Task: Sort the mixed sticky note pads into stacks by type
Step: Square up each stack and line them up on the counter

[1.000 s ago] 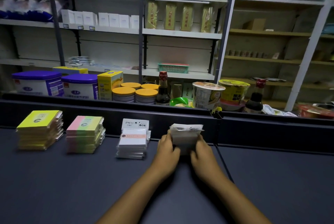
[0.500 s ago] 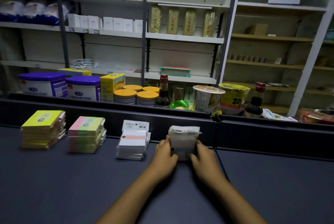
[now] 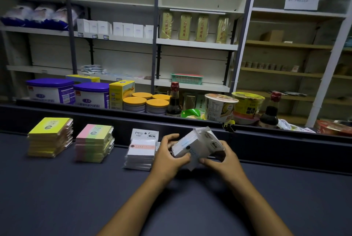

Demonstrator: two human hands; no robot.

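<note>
Sticky note pads (image 3: 198, 145), a tilted white bundle, are gripped between both hands above the counter (image 3: 57, 197): left hand (image 3: 167, 156) curled round its near-left edge, right hand (image 3: 222, 159) clamped on the right end. Just left of the left hand, a white stack (image 3: 142, 153) is waiting; edges should be squared before anything is set down.

Single head-worn wide-angle view, looking forward and down, close over dark counter (image 3: 57, 197), shelves (image 3: 196, 44) beyond
</note>
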